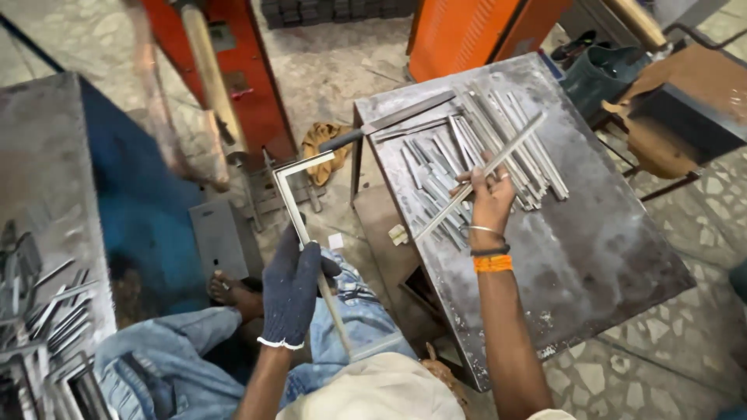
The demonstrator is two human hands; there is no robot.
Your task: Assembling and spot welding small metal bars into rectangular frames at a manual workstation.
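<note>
The gloved left hand [292,284] grips an L-shaped metal frame [299,210] while the bare right hand [492,198] pinches a strip [482,175] lifted over the pile [459,159] beyond its fingers.

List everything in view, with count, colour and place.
Bent metal frame: one, silver, L-shaped, held over the lap.
Long metal strip: one, silver, lifted over the table.
Metal strips pile: many, silver, on the table's far half.
File: one, grey with dark handle, at the table's far-left edge.
Work table: one, grey steel, right.
Cloth: one, yellow, on the floor.
Machines: two, orange, far side.
Bent frames: several, silver, left bench.
Left hand: dark blue glove, grip on the bent frame.
Right hand: bare, grip on the long strip.
</note>
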